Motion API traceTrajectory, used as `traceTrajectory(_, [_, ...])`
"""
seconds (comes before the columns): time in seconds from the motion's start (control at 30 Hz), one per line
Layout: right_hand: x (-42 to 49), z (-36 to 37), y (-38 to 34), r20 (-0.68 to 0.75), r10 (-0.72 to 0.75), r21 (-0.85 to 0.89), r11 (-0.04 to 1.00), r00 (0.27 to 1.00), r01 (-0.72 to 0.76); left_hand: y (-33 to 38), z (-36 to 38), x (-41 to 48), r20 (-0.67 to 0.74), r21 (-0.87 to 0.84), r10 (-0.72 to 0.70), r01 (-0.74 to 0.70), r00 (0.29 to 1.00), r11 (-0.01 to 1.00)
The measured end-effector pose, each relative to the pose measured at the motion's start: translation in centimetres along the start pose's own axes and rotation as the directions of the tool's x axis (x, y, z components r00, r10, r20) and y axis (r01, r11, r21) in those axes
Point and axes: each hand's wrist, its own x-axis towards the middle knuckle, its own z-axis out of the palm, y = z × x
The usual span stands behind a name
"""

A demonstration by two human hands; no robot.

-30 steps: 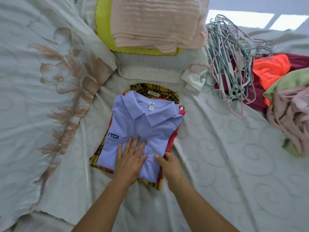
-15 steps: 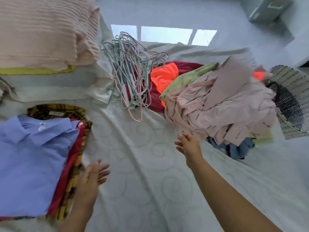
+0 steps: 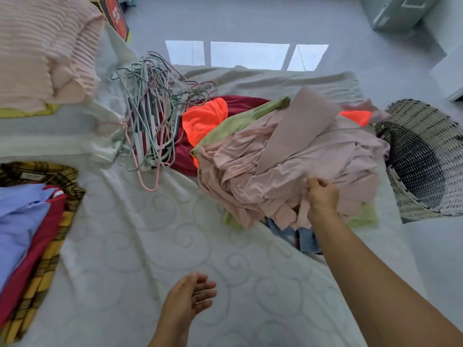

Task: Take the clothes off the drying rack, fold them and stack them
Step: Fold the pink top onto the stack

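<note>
The right hand (image 3: 323,197) reaches out over the bed (image 3: 150,246) to the heap of unfolded clothes. Its grip is closed: the fingers and thumb curl into a fold of the pink garment (image 3: 283,169) that lies crumpled on top of the heap. The left hand (image 3: 190,295) hovers above the sheet near the bottom of the view, palm turned inward, its grip slack, the fingers loosely spread and holding nothing.

Under the pink garment lie a green garment (image 3: 240,121), an orange garment (image 3: 203,121) and a dark red cloth (image 3: 240,102), and a bit of denim (image 3: 304,237) shows at the near edge, just beside the right wrist. A tangle of thin hangers (image 3: 150,126) rests on the bed to the left of the heap, touching the dark red cloth. A woven basket (image 3: 426,159) lies tipped on its side at the right edge of the bed, against the heap.

At the far left sits the folded stack: a blue shirt (image 3: 20,221) on top, a red piece (image 3: 32,249) below it, and a yellow plaid shirt (image 3: 45,271) at the bottom. A ribbed pink blanket (image 3: 42,51) lies folded at the top left.
</note>
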Motion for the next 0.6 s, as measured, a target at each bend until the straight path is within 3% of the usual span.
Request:
traceTrajectory(0.1, [-3.5,-1.4,-0.1,0.111,0.059,0.152,0.985,0.992,-0.076,2.0,1.4,0.2,-0.026,0.098,0.082,-0.079,0.996,0.992])
traceTrajectory(0.17, [-6.9,-2.0,-0.1,0.274,0.164,0.235,0.944,0.948,-0.231,4.3,3.7,0.2,-0.002,0.175,0.187,-0.184,0.982,0.967])
traceTrajectory(0.27, [-12.2,-3.3,0.1,0.55,0.331,0.133,0.872,0.767,-0.471,8.0,7.8,1.4,0.093,0.314,0.313,-0.327,0.945,0.892])
traceTrajectory(0.37, [-15.9,-5.7,1.2,0.695,0.405,-0.007,0.83,0.594,-0.558,10.6,11.6,1.6,0.24,0.271,0.199,-0.262,0.95,0.926])
traceTrajectory(0.47, [-17.9,-8.3,3.2,0.719,0.522,-0.166,0.77,0.459,-0.616,10.0,13.8,1.0,0.204,0.214,0.137,-0.181,0.969,0.96])
traceTrajectory(0.53, [-18.4,-10.1,3.7,0.687,0.579,-0.275,0.766,0.439,-0.581,8.6,14.1,0.3,0.21,0.148,0.159,-0.192,0.965,0.97])
traceTrajectory(0.6, [-17.4,-11.9,4.7,0.627,0.556,-0.366,0.829,0.546,-0.423,7.3,13.5,-0.9,0.285,0.068,0.167,-0.194,0.944,0.979])
